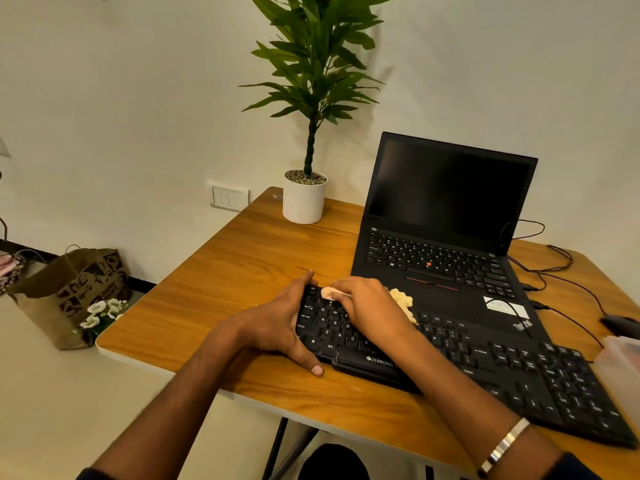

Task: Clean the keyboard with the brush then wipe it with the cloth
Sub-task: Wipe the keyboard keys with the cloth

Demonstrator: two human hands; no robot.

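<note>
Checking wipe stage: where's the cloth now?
Head view, centre: cloth held under the right hand on the keyboard's upper-left keys, just in front of the laptop.

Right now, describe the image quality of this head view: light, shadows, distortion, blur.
Head view: warm, dim indoor light; the plant throws a soft shadow on the wall to its right. Wide-angle distortion bows the table edges and stretches the keyboard toward the corner. The laptop screen is dark, without glare. The right hand holding the cloth is slightly soft; the frame's edges blur.
</note>
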